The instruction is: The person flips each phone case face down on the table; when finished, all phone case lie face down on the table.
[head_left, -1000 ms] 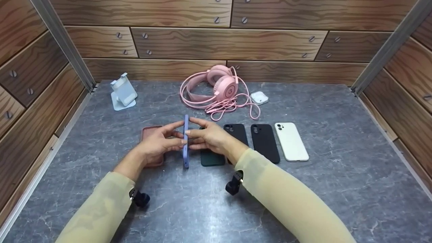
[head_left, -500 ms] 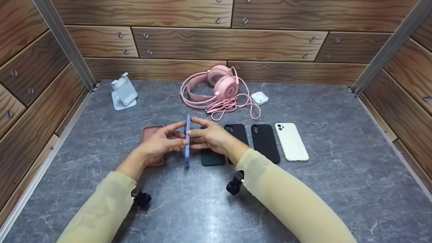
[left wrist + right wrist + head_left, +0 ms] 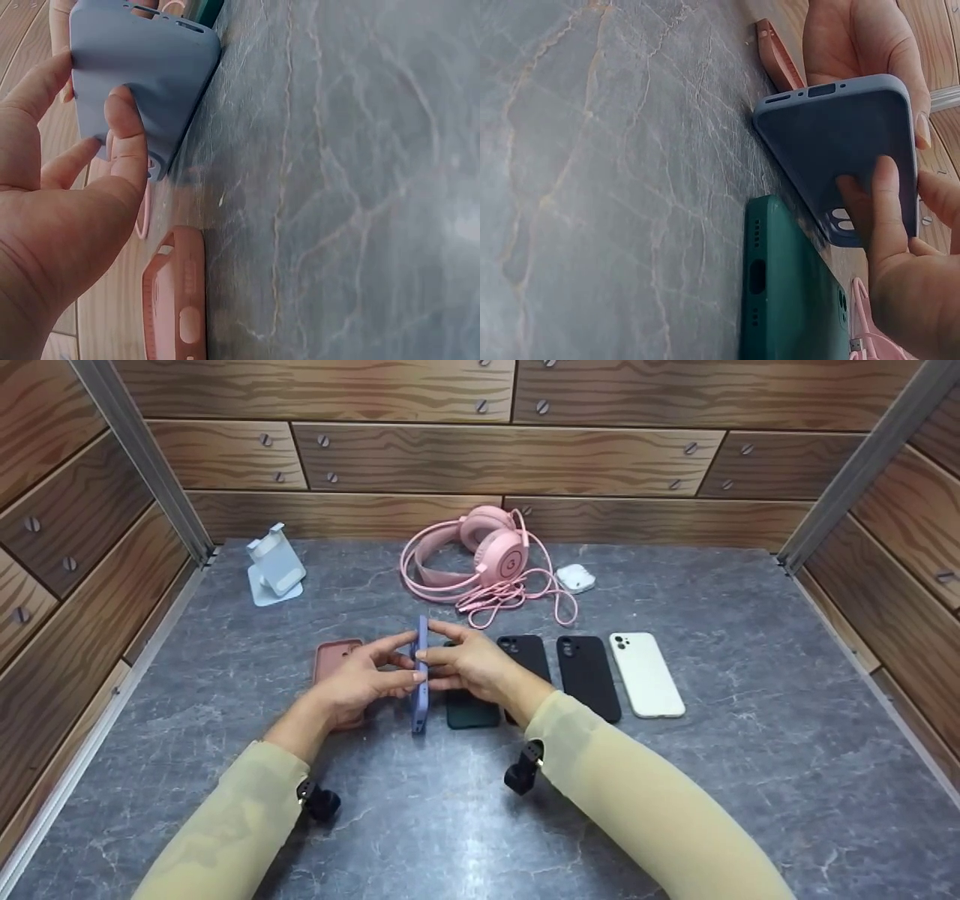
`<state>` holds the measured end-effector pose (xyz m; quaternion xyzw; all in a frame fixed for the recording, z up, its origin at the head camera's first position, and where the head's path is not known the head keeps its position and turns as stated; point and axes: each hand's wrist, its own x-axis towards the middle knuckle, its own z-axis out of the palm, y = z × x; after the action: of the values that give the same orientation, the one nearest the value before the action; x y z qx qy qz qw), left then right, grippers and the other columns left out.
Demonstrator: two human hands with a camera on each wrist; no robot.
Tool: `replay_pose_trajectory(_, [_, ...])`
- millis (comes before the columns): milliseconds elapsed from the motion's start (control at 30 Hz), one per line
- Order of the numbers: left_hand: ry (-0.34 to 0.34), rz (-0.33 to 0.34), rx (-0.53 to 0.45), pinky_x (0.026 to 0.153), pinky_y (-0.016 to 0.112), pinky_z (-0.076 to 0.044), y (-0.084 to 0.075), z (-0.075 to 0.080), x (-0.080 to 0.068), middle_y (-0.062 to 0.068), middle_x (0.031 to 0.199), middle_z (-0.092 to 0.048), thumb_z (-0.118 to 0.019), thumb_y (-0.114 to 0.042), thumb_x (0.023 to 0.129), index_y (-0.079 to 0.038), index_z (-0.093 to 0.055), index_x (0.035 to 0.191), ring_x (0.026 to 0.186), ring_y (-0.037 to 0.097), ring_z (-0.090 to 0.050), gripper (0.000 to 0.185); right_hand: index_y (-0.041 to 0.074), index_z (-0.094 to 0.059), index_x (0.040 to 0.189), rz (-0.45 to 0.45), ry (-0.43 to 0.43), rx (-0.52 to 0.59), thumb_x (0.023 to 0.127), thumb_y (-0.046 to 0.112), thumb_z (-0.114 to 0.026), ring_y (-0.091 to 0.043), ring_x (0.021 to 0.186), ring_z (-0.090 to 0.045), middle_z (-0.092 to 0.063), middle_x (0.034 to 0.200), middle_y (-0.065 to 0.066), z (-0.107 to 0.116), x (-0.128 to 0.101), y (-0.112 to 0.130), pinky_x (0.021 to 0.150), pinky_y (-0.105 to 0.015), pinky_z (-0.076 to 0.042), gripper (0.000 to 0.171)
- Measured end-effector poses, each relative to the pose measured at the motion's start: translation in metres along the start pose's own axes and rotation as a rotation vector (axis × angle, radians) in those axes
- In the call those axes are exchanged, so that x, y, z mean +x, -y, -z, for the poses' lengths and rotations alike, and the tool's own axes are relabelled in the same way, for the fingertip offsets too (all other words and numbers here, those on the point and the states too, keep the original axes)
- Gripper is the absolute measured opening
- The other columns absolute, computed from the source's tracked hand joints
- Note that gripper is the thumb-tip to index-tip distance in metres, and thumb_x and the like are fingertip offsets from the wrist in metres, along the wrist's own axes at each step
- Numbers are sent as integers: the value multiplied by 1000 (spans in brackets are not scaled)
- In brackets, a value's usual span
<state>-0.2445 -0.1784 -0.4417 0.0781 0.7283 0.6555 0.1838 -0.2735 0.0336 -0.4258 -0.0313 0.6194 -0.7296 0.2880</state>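
Tilted slightly since a second ago: the blue-purple phone case (image 3: 419, 679) now shows a sliver of its face to the head camera instead of a thin edge, and its lower end leans a touch right. Hands have hardly shifted otherwise.

Case sits at frame centre in the head view, held on edge just above the table (image 3: 675, 810), between both hands.

Left hand (image 3: 358, 681): grip clamped on the case, thumb on one face and fingers behind it. Left wrist view confirms this, with the thumb (image 3: 127, 127) lying across the back near a corner.

Right hand (image 3: 469, 666): grip likewise pinching the case from the opposite side; the right wrist view shows a finger (image 3: 881, 202) pressed flat beside the camera cut-out. Holding it from both faces likely keeps the soft shell from flexing and lets it be turned for inspection.

Pink case (image 3: 335, 660) lies flat, partly under the left hand. Dark green case (image 3: 471, 712) lies flat beneath the right hand, just beside the held one. Two black cases (image 3: 589, 675) and a white case (image 3: 646, 673) continue the row to the right, side by side, apart.

Upper part of frame: pink headphones (image 3: 487, 555) with tangled cord, a white earbud box (image 3: 576, 578), and a phone stand (image 3: 275, 562) at upper left.
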Motion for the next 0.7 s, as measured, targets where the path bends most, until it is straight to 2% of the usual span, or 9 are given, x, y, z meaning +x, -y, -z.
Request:
replay_pose_trajectory(200, [-13,3,66,81,32,-56,0,-3,2,19,131,-58,-84,-17,94,-15,-45,163,89,20,-63,79,14,-42,164,7,-23,11,99,-3,-69,-32,111,-73,-67,134,-27,0,-3,2,76,-34,-63,73])
replay_pose_trajectory(433, [-29,-55,118,74,30,-54,3,-9,2,21,126,-61,-82,-13,95,-8,-48,160,89,20,-65,73,15,-48,161,15,-42,22,97,-6,-68,-33,104,-75,-66,134,-27,3,-4,0,75,-35,-63,71])
replay_pose_trajectory(567, [-74,-71,197,71,32,-53,1,-12,0,20,126,-62,-81,-18,97,-11,-52,158,92,23,-66,68,15,-49,160,35,-35,43,97,-8,-67,-34,103,-75,-69,131,-26,5,-5,0,73,-35,-63,70])
replay_pose_trajectory(700, [-152,-72,238,75,34,-55,-1,-15,-2,18,129,-61,-82,-21,96,-13,-56,155,99,25,-66,65,13,-49,160,54,-32,77,97,-8,-66,-28,93,-76,-72,125,-25,8,-6,0,72,-35,-63,69])
